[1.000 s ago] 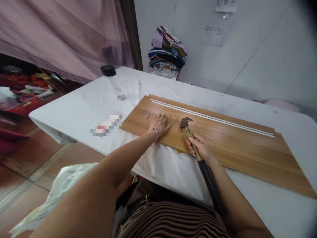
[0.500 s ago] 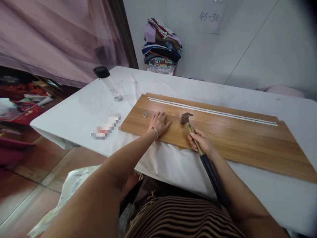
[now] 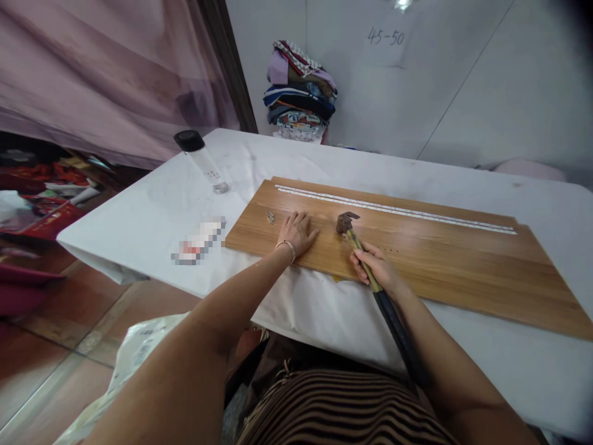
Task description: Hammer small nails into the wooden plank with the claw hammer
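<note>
My right hand (image 3: pixel 374 264) is wrapped round the upper handle of a claw hammer (image 3: pixel 393 318), just below its rusty head. The head is at the surface of a wooden board (image 3: pixel 472 272); whether it touches is hard to tell. My left hand (image 3: pixel 296 233) lies flat on the board with fingers spread, a bracelet on its wrist. To its left rests a small bunch of nails (image 3: pixel 270 217). A row of several small dark dots marks the board right of the hammer. Two white strips (image 3: pixel 393 210) run along its far side.
The board lies on a white-covered table (image 3: pixel 139 216). A clear bottle (image 3: pixel 206 167) with a black lid stands at the back left, near a blurred-out item (image 3: pixel 199 241). Folded clothes (image 3: pixel 301 93) are piled by the wall. A plastic bag (image 3: pixel 134 352) is at lower left.
The view has tipped up slightly, so the table and board appear a little lower. Both hands and the hammer keep their places on the board.
</note>
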`<state>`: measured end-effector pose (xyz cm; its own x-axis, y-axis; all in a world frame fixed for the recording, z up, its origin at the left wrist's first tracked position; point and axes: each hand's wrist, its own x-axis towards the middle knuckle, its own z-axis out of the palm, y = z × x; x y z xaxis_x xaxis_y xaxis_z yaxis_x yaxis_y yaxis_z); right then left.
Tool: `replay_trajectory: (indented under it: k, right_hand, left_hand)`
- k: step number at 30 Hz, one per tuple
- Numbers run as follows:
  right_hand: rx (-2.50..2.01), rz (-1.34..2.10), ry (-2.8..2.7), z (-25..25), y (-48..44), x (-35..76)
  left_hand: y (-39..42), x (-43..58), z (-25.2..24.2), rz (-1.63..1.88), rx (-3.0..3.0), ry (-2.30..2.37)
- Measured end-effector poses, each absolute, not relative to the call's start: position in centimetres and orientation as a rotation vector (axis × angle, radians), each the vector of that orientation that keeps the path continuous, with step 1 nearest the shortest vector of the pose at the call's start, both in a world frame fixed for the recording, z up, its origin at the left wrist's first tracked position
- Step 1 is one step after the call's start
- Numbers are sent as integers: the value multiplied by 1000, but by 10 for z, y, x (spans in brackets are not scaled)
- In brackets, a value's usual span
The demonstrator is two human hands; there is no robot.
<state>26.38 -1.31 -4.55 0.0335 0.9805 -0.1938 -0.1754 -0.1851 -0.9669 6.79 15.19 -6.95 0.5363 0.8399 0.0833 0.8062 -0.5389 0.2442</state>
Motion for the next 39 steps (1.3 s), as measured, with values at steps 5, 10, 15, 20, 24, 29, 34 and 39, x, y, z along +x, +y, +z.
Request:
replay_trajectory:
  k: [5, 10, 15, 20, 24, 29, 34, 39]
  right_hand:
    - [-1250, 1396, -943, -46, -13, 264]
    - [-1241, 1403, -935, -49, -13, 265]
    - [-1223, 1389, -926, -48, -14, 264]
    - [-1229, 1397, -943, -49, -15, 264]
    - [-1227, 1387, -932, -48, -15, 264]
    - [-1224, 1393, -966, -47, -15, 263]
    - [-1227, 1405, -972, -49, -14, 264]
    - [-1225, 1402, -961, -50, -15, 265]
  left_hand:
    - [152, 68, -68, 287, 2599, 1398]
    - [152, 68, -68, 296, 2619, 1392]
    - [152, 68, -67, 288, 2623, 1378]
    - [152, 68, -67, 278, 2614, 1394]
    - [151, 68, -67, 277, 2605, 1397]
    - [151, 68, -67, 282, 2610, 1389]
    - [151, 69, -65, 254, 2621, 1404]
    - [152, 68, -67, 262, 2629, 1407]
